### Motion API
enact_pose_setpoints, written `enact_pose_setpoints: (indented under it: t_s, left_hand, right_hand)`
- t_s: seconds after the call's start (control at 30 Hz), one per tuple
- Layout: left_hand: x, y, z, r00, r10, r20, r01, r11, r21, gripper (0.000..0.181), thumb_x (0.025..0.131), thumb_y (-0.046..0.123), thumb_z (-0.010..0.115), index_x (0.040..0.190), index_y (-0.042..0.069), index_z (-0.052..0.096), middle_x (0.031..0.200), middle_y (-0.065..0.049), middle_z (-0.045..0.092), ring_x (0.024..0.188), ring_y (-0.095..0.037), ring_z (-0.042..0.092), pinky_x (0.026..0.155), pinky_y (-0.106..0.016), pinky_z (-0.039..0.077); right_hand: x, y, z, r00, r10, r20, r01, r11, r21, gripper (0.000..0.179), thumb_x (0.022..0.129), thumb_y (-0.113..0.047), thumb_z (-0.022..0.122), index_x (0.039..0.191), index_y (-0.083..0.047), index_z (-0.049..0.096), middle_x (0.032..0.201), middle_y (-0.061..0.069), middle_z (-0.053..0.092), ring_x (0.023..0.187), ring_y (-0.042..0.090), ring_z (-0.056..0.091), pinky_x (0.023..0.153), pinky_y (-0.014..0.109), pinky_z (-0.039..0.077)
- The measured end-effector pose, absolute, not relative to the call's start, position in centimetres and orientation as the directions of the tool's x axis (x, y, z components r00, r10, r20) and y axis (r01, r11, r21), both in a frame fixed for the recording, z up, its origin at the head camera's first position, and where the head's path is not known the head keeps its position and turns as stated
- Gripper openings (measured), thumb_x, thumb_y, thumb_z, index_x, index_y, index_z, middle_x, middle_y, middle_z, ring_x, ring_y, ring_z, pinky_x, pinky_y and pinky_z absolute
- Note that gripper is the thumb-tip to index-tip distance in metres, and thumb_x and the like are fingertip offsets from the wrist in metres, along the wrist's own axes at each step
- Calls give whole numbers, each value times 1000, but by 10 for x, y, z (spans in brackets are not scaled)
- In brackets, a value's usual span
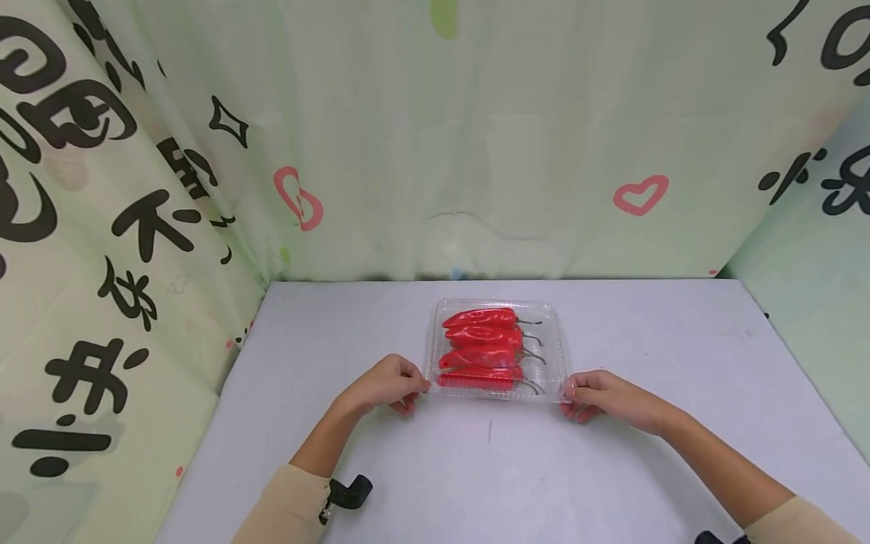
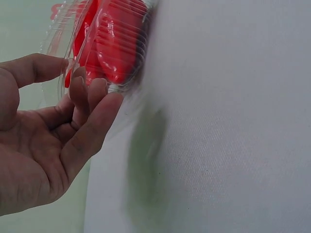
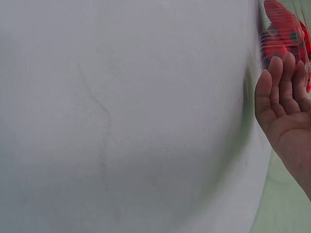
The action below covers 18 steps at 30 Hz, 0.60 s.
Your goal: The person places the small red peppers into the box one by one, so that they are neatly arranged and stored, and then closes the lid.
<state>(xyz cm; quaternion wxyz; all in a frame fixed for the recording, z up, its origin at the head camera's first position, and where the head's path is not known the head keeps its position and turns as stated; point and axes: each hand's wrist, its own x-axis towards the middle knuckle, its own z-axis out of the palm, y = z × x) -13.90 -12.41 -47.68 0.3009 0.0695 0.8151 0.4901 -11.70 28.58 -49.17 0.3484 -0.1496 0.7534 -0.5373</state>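
A clear plastic clamshell container (image 1: pixel 495 305) lies on the table with several red chili peppers (image 1: pixel 482 336) in a row inside. Their thin stems point to the right. At the container's near left corner, my left hand (image 1: pixel 393 383) pinches the rim between thumb and fingers; the left wrist view shows the same left hand (image 2: pixel 63 126) with the clear edge between its fingertips. My right hand (image 1: pixel 605 397) pinches the near right corner. In the right wrist view the fingers of the right hand (image 3: pixel 286 107) lie against the container's side, and the thumb is hidden.
The white table (image 1: pixel 489 476) reaches back to a pale green curtain (image 1: pixel 435 151) with printed hearts and black characters. More curtain (image 1: pixel 88 302) hangs along the left side. Black wrist mounts (image 1: pixel 350 493) sit at the sleeves.
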Motion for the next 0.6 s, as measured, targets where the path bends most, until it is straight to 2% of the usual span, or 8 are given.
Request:
enact_pose_setpoints:
  t_s: [0.37, 0.6]
  left_hand:
    - [-140, -124, -480, -802, 424, -421, -190, 488, 852, 27, 98, 14, 67, 78, -4, 64, 67, -6, 62, 58, -16, 61, 60, -30, 63]
    - [-140, -124, -481, -803, 429, -414, -188, 477, 859, 26, 97, 14, 68, 83, -8, 65, 67, -7, 62, 58, -16, 61, 61, -31, 64]
  right_hand:
    - [-117, 284, -492, -709, -610, -354, 145, 365, -919, 27, 107, -15, 51, 105, 11, 59, 103, 16, 70, 93, 15, 68, 84, 28, 62]
    - [-117, 283, -492, -707, -616, -348, 145, 356, -923, 28, 107, -15, 51, 105, 11, 60, 101, 10, 71, 92, 14, 69, 84, 27, 62]
